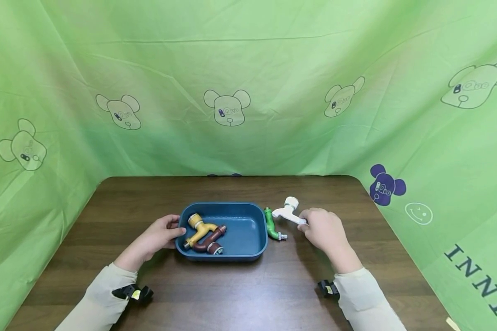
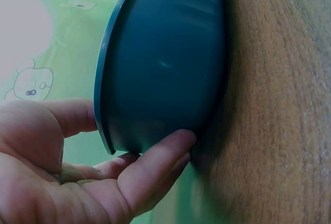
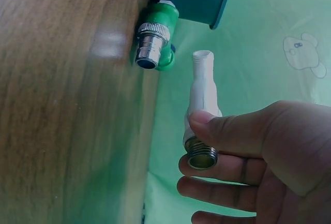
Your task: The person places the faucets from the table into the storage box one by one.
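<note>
A blue plastic basin sits mid-table. My left hand holds its left end, thumb over the rim and fingers against the outer wall; the left wrist view shows those fingers along the basin's side. Inside the basin, at its left, a yellow faucet lies against a dark red faucet. Between thumb and fingers, my right hand pinches a white faucet by its threaded metal end, raised off the table in the right wrist view. A green faucet with a metal nozzle lies just right of the basin.
The brown wooden table has rounded far corners. Green cloth printed with bear heads hangs behind it and along both sides. Black straps with small devices are on both wrists, over pale sleeves.
</note>
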